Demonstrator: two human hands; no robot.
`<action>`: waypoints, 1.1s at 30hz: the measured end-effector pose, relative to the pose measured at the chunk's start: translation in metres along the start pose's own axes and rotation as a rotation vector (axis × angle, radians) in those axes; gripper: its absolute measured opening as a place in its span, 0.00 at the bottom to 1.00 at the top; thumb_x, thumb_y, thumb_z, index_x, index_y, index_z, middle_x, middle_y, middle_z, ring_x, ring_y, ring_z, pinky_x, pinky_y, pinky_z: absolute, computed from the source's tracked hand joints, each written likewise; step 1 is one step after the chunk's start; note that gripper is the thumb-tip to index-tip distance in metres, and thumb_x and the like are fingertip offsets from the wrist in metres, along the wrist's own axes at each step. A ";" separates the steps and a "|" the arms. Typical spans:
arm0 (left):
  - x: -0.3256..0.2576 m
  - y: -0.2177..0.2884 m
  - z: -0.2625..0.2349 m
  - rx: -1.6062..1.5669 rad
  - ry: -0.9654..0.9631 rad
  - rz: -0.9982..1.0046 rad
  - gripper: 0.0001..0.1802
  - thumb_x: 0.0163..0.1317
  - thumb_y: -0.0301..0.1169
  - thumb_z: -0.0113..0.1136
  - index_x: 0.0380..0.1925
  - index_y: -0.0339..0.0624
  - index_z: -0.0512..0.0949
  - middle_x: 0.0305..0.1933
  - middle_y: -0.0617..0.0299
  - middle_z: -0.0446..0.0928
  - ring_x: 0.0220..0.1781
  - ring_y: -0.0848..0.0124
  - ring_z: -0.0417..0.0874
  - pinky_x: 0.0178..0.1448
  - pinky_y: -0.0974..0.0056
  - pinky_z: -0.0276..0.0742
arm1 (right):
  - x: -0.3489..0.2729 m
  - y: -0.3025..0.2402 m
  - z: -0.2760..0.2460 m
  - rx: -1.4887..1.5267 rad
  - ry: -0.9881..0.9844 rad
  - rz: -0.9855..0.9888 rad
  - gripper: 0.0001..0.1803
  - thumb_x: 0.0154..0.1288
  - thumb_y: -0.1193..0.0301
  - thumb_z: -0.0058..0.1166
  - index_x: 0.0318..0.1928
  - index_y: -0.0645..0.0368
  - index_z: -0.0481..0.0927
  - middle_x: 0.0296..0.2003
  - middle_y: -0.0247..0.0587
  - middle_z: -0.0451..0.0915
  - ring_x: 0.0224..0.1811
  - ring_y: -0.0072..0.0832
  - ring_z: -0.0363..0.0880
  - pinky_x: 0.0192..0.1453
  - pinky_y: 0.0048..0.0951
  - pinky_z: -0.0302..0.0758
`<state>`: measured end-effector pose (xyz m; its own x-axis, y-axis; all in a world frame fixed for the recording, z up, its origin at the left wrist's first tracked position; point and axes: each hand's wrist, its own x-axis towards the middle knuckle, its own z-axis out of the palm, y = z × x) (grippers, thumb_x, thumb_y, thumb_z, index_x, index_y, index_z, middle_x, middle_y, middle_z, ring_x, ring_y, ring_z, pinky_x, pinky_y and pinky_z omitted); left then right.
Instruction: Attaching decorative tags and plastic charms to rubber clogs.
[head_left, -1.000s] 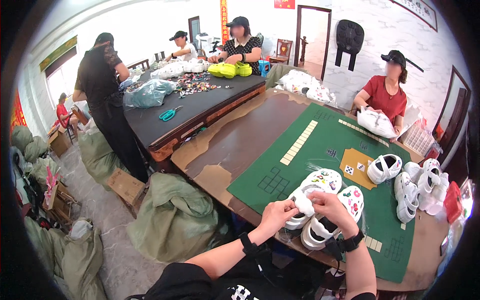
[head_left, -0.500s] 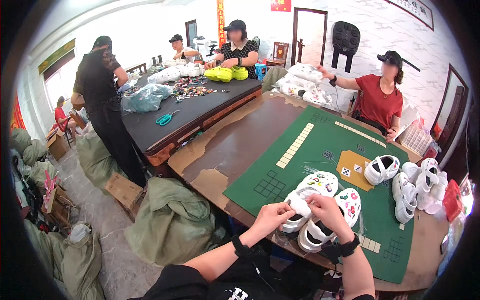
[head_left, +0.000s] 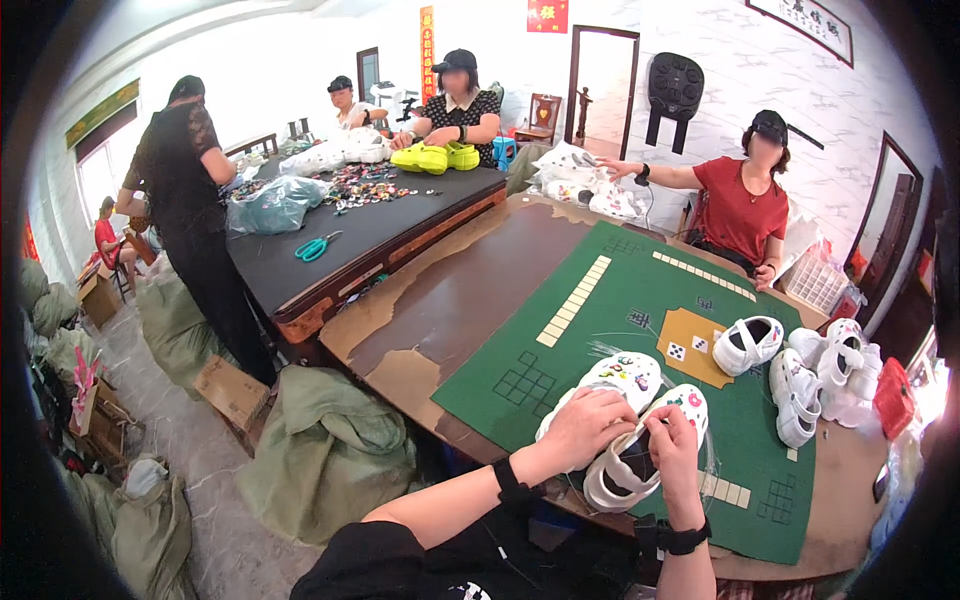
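Two white clogs with colourful charms on their toes stand side by side at the near table edge. My left hand (head_left: pixel 592 420) lies over the left clog (head_left: pixel 625 371), hiding much of its opening. Its bent fingers reach to the rim of the right clog (head_left: pixel 612 490). Over that clog's opening, my right hand (head_left: pixel 676 437) is closed in a pinch, close to the left fingertips. What either hand's fingers hold is hidden or too small to make out. Thin clear strands stick out around the clogs.
More white shoes (head_left: pixel 793 395) stand on the green mat (head_left: pixel 480 385) to the right, beside a red packet (head_left: pixel 893 398). A person in red (head_left: pixel 745 200) sits across, touching bagged shoes (head_left: pixel 580 180). Scissors (head_left: pixel 317 246) and yellow-green clogs (head_left: pixel 420 158) lie on the dark table. Sacks (head_left: pixel 325 455) crowd the floor left.
Both hands have shifted from the left clog's opening to the right clog. The white piece they held over the left clog is no longer visible. The whole view has shifted slightly.
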<state>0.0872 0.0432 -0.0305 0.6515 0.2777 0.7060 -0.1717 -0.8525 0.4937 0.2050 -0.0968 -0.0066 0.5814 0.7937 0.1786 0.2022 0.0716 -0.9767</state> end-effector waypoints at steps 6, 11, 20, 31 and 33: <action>0.018 -0.010 -0.002 -0.457 -0.083 -0.534 0.09 0.66 0.32 0.58 0.37 0.38 0.79 0.24 0.61 0.79 0.26 0.72 0.81 0.33 0.65 0.75 | 0.003 -0.004 0.012 0.396 0.223 -0.020 0.12 0.78 0.63 0.41 0.42 0.57 0.74 0.18 0.21 0.59 0.18 0.11 0.55 0.20 0.16 0.53; 0.001 -0.019 0.004 -0.469 -0.031 -0.562 0.10 0.70 0.31 0.56 0.45 0.42 0.81 0.23 0.67 0.77 0.23 0.81 0.75 0.29 0.72 0.73 | 0.007 0.021 0.012 -0.329 0.069 -0.201 0.20 0.76 0.59 0.41 0.32 0.60 0.77 0.19 0.38 0.74 0.19 0.30 0.71 0.26 0.34 0.67; -0.007 -0.013 -0.006 -0.500 -0.145 -0.353 0.14 0.66 0.34 0.59 0.51 0.48 0.82 0.26 0.67 0.82 0.26 0.79 0.79 0.31 0.70 0.72 | 0.009 0.016 0.031 -0.969 0.009 -0.144 0.18 0.74 0.62 0.42 0.33 0.62 0.78 0.21 0.56 0.79 0.28 0.53 0.81 0.33 0.51 0.74; -0.006 -0.014 0.003 -0.799 0.048 -0.609 0.07 0.70 0.29 0.57 0.39 0.38 0.82 0.25 0.70 0.77 0.26 0.85 0.71 0.29 0.76 0.66 | -0.004 -0.007 0.043 -0.782 0.277 -0.451 0.12 0.63 0.71 0.59 0.47 0.59 0.80 0.33 0.47 0.82 0.32 0.43 0.83 0.35 0.38 0.77; -0.004 -0.006 0.001 -0.742 0.037 -0.576 0.07 0.70 0.30 0.57 0.39 0.39 0.81 0.24 0.69 0.78 0.26 0.85 0.72 0.29 0.76 0.66 | -0.001 0.002 0.040 -0.681 0.263 -0.431 0.13 0.61 0.74 0.60 0.48 0.58 0.82 0.36 0.44 0.81 0.33 0.39 0.82 0.34 0.34 0.77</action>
<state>0.0869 0.0465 -0.0366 0.7611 0.5937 0.2612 -0.2652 -0.0828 0.9606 0.1735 -0.0739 -0.0136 0.4920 0.6083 0.6228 0.8295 -0.1106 -0.5474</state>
